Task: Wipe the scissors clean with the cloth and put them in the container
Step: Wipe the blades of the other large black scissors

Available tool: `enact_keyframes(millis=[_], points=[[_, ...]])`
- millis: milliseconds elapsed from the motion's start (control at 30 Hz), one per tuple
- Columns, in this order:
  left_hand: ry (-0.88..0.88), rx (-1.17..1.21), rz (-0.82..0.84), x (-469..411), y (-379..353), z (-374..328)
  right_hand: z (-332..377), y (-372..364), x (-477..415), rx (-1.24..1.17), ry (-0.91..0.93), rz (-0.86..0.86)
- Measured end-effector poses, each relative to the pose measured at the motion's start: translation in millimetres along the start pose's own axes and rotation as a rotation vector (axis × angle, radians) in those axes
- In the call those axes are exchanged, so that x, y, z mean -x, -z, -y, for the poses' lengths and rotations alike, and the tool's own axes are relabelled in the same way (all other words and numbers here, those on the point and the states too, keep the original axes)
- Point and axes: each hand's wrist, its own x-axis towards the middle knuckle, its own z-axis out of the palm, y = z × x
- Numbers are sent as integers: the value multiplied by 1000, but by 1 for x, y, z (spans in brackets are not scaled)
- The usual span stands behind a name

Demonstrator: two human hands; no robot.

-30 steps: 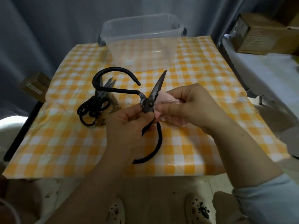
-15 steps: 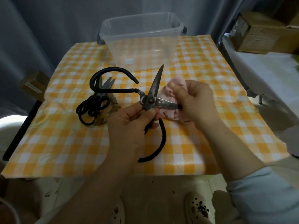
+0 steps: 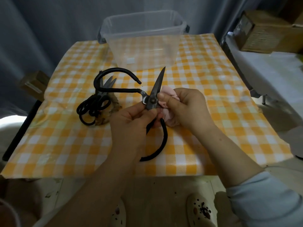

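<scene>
— Scissors check: where are the big black-handled iron scissors (image 3: 153, 102) at?
— Held over the orange-checked tablecloth (image 3: 213, 79), blades spread wide. Left hand (image 3: 131, 122) pinches them just under the pivot. Right hand (image 3: 188, 107) is curled round a bunched pink cloth (image 3: 167, 94), pressed on the lower blade right beside the left thumb.
— And the clear plastic container (image 3: 142, 46)?
— Beyond the fingertips, well apart. More black scissors (image 3: 95, 105) are piled left of the left knuckles.

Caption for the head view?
Left hand holds open scissors; right hand pinches pink cloth around one blade; clear container behind.
</scene>
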Motion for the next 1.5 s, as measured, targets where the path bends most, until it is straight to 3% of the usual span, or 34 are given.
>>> enact_keyframes(millis=[167, 267, 367, 500, 700, 833, 900, 1033, 1133, 1233, 1367, 1433, 1500], points=[[0, 21, -42, -4, 6, -2, -3, 28, -15, -62, -67, -221], [-128, -94, -161, -13, 15, -7, -3, 38, -13, -101, -123, -166], [-400, -369, -281, -20, 25, -12, 8, 39, -10, -283, -234, -65], [-759, -753, -243, -32, 37, -5, 21, 42, -7, -521, -387, 166], [-860, -939, -160, -35, 39, 7, 25, 47, 3, -497, -324, 391], [-862, -1087, -202, -37, 37, 3, 15, 40, -1, -501, -305, 225], [-770, -923, -202, -29, 31, -1, 11, 37, -3, -528, -304, 162], [-17, -245, -89, -16, 12, -12, 12, 40, -5, -607, -309, 137], [275, 104, -17, -21, 4, -13, 10, 40, -4, -648, -340, 216], [261, 390, -62, -26, 1, -14, 7, 35, -2, -632, -356, 303], [197, 450, -186, -25, 6, -13, 7, 35, 0, -480, -372, 452], [152, 391, -215, -23, 11, -13, 12, 41, 0, -291, -370, 392], [92, 280, -216, -21, 13, -14, 14, 50, -2, -190, -360, 159]])
